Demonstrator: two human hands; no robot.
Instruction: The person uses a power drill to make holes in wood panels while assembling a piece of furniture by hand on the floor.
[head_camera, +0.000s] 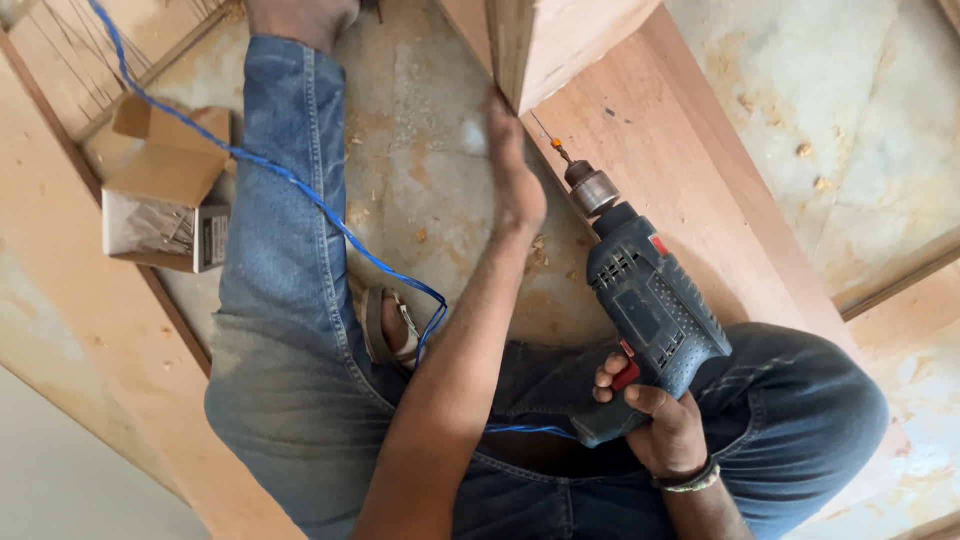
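- We've got the drill (648, 310) angled up at the plywood board (560, 40), bit tip just below its lower corner.
- Risk: our left hand (515, 170) sits right beside the bit; a skid could catch it.
- The blue cord (300, 190) across our lap could snag.
- Left hand flat and open against the board; right hand (660, 420) clamped round the drill's grip.

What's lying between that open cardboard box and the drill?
In the head view, between the cardboard box and the drill lie the person's jeans-clad leg, a blue cable across it, dusty floor, and the left hand.
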